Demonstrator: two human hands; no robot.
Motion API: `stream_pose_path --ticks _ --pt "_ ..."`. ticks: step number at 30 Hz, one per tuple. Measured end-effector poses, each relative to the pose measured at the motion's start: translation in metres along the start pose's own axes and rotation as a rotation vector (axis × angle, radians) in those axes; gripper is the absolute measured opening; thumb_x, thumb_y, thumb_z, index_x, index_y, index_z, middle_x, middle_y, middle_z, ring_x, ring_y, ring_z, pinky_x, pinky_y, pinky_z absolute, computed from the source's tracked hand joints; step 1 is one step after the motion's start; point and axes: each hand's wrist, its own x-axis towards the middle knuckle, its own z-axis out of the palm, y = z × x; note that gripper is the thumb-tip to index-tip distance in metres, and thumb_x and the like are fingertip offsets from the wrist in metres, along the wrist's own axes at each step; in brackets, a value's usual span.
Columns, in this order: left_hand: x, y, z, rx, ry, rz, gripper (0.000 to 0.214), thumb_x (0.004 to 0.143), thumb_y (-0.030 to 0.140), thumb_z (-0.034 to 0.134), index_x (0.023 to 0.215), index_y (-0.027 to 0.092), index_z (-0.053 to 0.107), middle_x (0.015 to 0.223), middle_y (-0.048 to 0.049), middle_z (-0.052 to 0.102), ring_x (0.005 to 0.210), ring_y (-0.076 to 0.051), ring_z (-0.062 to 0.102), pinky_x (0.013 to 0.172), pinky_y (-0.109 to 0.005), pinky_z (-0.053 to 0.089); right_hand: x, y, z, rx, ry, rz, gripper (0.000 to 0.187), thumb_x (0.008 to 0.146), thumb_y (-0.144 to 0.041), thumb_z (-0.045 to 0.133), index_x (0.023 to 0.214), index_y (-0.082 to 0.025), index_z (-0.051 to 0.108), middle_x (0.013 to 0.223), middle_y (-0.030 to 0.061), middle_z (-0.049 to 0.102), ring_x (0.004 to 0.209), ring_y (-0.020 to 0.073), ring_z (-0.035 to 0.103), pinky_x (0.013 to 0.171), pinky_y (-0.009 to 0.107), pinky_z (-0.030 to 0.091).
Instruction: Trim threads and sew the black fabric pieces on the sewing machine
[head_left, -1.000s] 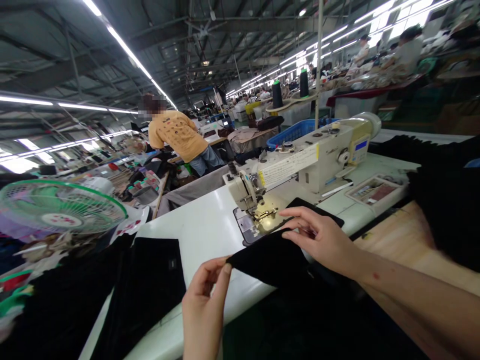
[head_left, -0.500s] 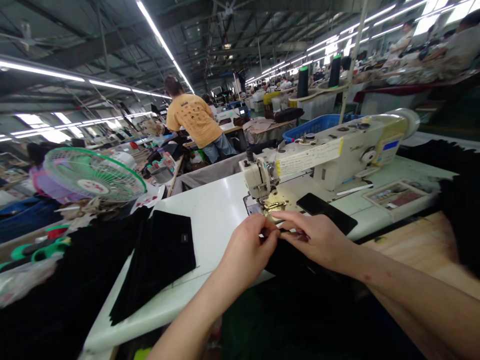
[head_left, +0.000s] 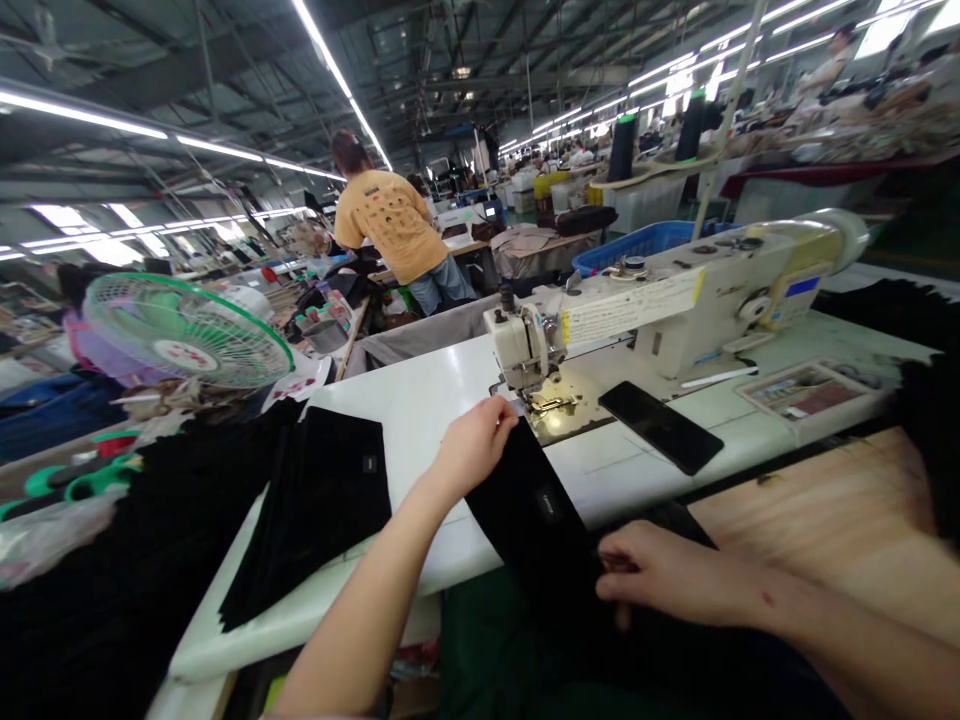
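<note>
My left hand [head_left: 472,446] grips the far end of a black fabric piece [head_left: 536,515] that carries a small label, close to the presser foot of the white sewing machine [head_left: 675,300]. My right hand [head_left: 660,572] holds the near end of the same piece at the front edge of the white table [head_left: 420,410]. The fabric runs stretched between both hands, from the needle area down over the table edge.
A stack of black fabric pieces [head_left: 322,500] lies at the left on the table. A black phone [head_left: 660,425] rests by the machine, a parts tray [head_left: 806,388] at the right. A green fan [head_left: 184,330] stands left. A person in a yellow shirt [head_left: 390,225] works beyond.
My hands have drawn apart: the left stayed by the needle, the right pulled back to the table edge, stretching the black piece out. The view shifted slightly left.
</note>
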Motion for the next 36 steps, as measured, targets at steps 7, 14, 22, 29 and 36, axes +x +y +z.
stream_pose_path --ticks 7,14,22,29,36 --pt "0.036 -0.032 0.061 -0.046 -0.108 0.042 0.01 0.091 0.021 0.053 0.084 0.021 0.06 0.091 -0.0045 0.066 0.084 -0.019 0.062 0.077 -0.028 0.047 0.046 -0.015 -0.042 -0.548 0.566 -0.276 0.026 0.098 -0.033 0.051 0.093 -0.018 0.072 0.096 0.0065 0.075 0.086 0.0212 0.069 0.077 0.031 0.05" --pt "0.051 -0.043 0.069 -0.053 -0.104 -0.034 0.01 0.088 0.023 0.055 0.081 0.019 0.062 0.087 -0.0057 0.067 0.079 -0.019 0.062 0.072 -0.028 0.046 0.107 0.007 -0.051 -0.813 0.496 -0.491 0.026 0.098 -0.023 0.054 0.119 -0.017 0.068 0.129 0.0098 0.066 0.101 0.0233 0.07 0.086 0.036 0.058" --pt "0.074 -0.045 0.07 -0.04 -0.147 -0.195 0.015 0.083 0.02 0.055 0.074 0.017 0.066 0.077 -0.0067 0.071 0.07 -0.02 0.063 0.064 -0.028 0.042 0.122 0.018 -0.048 -0.835 0.581 -0.44 0.031 0.096 -0.019 0.055 0.126 -0.017 0.064 0.137 0.0083 0.061 0.104 0.0258 0.07 0.084 0.039 0.061" --pt "0.082 -0.047 0.07 -0.054 -0.166 -0.267 0.016 0.081 0.023 0.056 0.076 0.017 0.071 0.078 -0.0058 0.073 0.068 -0.018 0.064 0.061 -0.026 0.041 0.125 0.016 -0.046 -0.862 0.569 -0.388 0.033 0.096 -0.018 0.055 0.128 -0.016 0.063 0.14 0.0075 0.058 0.103 0.0264 0.071 0.084 0.04 0.062" --pt "0.082 -0.047 0.073 -0.049 -0.146 -0.312 0.016 0.081 0.024 0.056 0.078 0.018 0.071 0.081 -0.0071 0.074 0.071 -0.02 0.066 0.06 -0.027 0.041 0.125 0.015 -0.044 -0.883 0.573 -0.353 0.034 0.096 -0.017 0.055 0.129 -0.016 0.062 0.142 0.0069 0.056 0.103 0.0259 0.071 0.082 0.039 0.062"
